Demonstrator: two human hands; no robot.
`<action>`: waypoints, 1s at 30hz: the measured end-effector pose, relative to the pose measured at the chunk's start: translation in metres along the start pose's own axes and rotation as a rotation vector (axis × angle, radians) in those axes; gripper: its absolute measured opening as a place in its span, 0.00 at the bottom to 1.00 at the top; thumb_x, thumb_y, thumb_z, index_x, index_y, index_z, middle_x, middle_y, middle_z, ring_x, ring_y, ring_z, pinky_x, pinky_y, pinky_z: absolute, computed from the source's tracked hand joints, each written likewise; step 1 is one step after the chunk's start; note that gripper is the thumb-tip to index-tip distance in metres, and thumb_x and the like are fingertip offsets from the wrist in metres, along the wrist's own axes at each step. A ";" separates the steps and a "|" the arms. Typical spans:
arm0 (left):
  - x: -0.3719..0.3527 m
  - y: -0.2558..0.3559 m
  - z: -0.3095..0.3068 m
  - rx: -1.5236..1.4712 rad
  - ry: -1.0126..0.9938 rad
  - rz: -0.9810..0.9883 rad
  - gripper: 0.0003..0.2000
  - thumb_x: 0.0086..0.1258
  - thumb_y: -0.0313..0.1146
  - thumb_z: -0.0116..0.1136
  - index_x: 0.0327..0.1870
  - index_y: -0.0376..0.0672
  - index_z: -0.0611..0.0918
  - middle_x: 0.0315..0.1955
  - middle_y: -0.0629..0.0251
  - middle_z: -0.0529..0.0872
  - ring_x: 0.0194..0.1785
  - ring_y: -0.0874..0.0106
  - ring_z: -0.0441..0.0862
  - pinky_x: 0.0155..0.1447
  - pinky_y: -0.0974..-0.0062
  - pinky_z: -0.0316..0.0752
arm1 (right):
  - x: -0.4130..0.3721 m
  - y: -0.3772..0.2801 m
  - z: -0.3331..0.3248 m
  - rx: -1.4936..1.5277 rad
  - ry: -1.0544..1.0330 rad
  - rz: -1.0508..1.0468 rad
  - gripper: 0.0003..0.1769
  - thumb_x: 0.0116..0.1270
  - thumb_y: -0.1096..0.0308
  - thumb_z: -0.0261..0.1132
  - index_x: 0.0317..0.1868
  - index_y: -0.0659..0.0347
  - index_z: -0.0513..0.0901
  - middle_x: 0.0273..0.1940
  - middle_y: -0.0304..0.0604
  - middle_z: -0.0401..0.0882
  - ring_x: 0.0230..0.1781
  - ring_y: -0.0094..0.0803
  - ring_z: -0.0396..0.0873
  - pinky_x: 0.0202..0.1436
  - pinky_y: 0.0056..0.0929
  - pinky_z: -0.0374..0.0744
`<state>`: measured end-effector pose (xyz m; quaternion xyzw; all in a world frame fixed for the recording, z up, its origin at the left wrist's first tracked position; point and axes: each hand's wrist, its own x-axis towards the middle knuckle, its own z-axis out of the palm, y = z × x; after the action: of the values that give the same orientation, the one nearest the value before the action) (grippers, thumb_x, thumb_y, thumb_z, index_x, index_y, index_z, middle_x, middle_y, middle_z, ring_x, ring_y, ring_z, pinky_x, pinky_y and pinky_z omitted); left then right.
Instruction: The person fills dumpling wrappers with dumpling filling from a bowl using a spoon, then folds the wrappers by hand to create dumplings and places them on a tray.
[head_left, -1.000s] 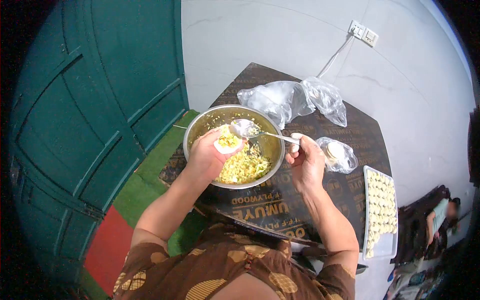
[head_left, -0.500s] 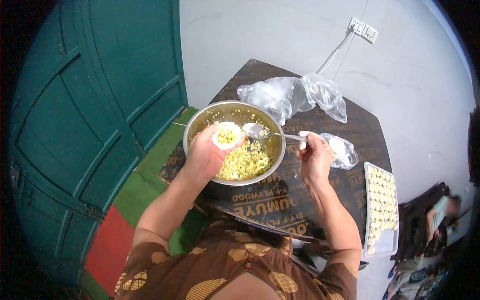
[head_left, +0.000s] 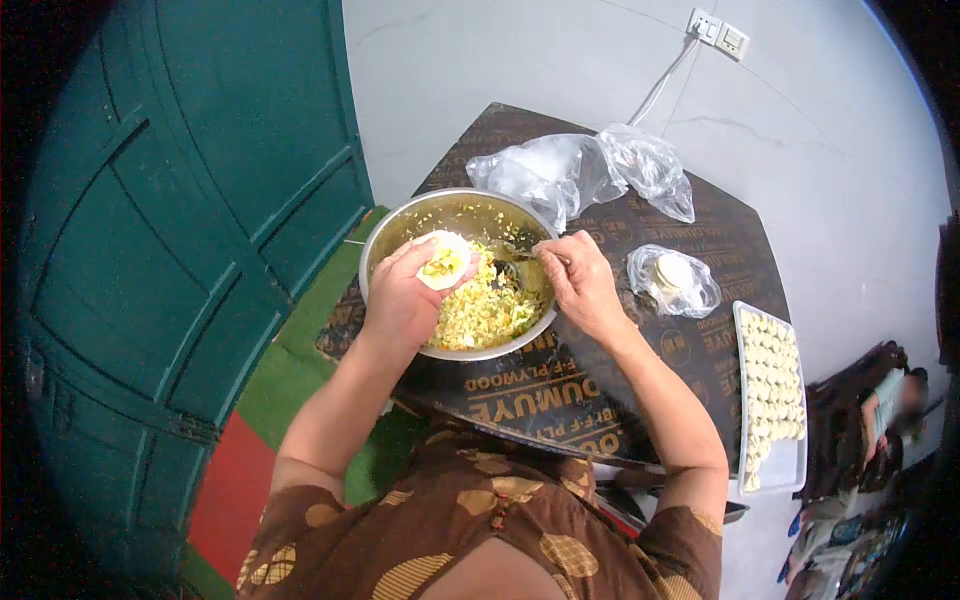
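A round white dumpling wrapper [head_left: 441, 281] with yellow-green filling at its centre rests in my left hand [head_left: 398, 300], over the left side of a steel bowl [head_left: 374, 232]. Chopped yellow and green filling [head_left: 487, 318] lies in the bowl. At the bowl's right rim, my right hand [head_left: 585, 285] is closed on the handle of a metal spoon [head_left: 527, 252]. The spoon's head points down into the bowl and is hard to make out. To the right, a stack of wrappers [head_left: 674, 270] sits in a clear plastic bag [head_left: 704, 292].
Crumpled clear plastic bags [head_left: 560, 172] lie behind the bowl on the dark printed plywood table [head_left: 640, 400]. A white tray [head_left: 782, 474] with rows of small dumplings stands at the right edge. A green door [head_left: 200, 200] is to the left. Another person [head_left: 882, 405] is at far right.
My right hand has moved left to the bowl's rim, and the spoon has gone from above the bowl down into it. My left hand still holds the filled wrapper. The view has shifted slightly.
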<state>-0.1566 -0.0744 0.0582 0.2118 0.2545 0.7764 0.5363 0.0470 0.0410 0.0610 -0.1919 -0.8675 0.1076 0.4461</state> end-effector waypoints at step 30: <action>0.006 -0.004 -0.004 -0.032 -0.005 -0.079 0.20 0.73 0.27 0.36 0.62 0.25 0.65 0.61 0.42 0.71 0.66 0.49 0.69 0.69 0.46 0.67 | -0.007 -0.052 -0.032 0.234 0.136 -0.119 0.07 0.65 0.77 0.58 0.41 0.65 0.81 0.31 0.45 0.77 0.31 0.39 0.73 0.38 0.34 0.73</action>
<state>-0.1582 -0.0686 0.0527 0.1948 0.2490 0.7581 0.5704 0.0645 -0.0081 0.0929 -0.0938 -0.8267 0.1679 0.5288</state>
